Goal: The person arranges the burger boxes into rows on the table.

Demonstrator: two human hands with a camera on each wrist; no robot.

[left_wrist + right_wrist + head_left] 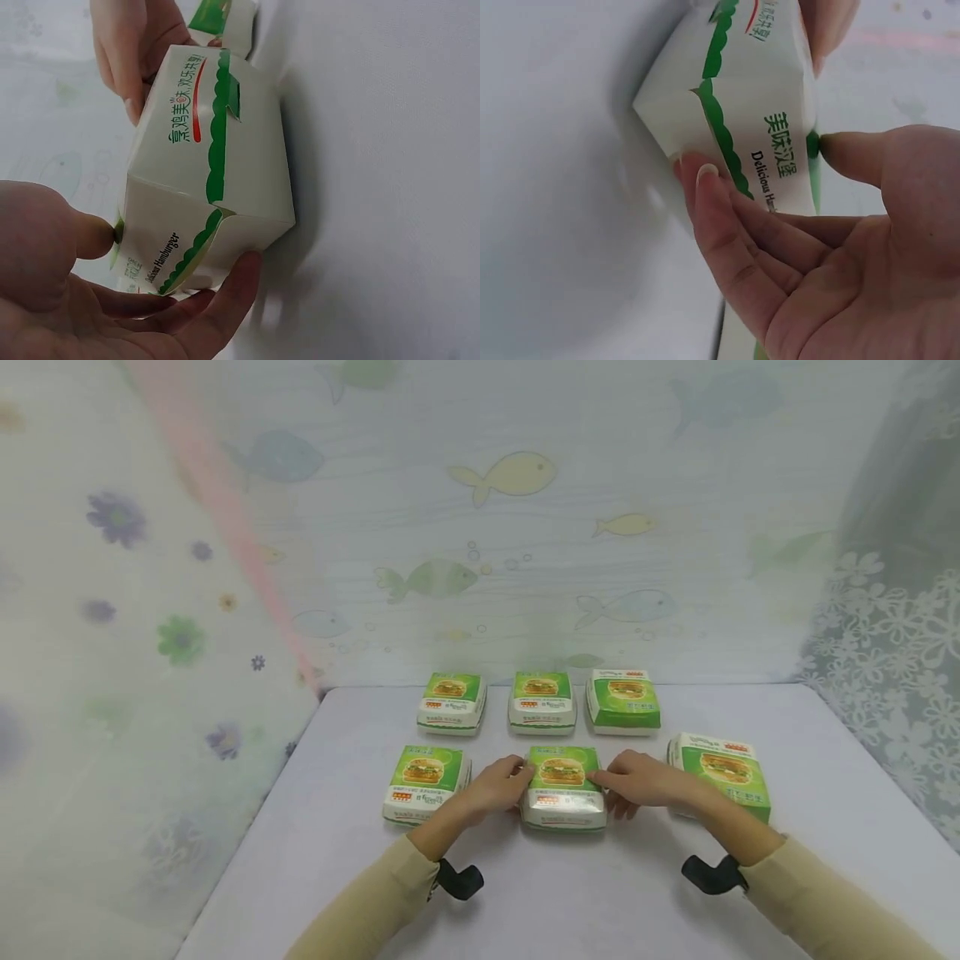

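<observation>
Burger box point(564, 787), lid down, sits between the fingers of left hand point(498, 783) and right hand point(640, 779); both sets are partly curled and grip its opposite sides, thumbs at the top edges. Base contact with the table point(577, 893) cannot be confirmed. Left of the fingers lies the front left box point(423, 781); right, the front right box point(723, 768). Beyond them stand rear left box point(452, 703), rear middle box point(542, 703) and rear right box point(624, 702). Judgement: five boxes placed; release of the gripped one outstanding.
</observation>
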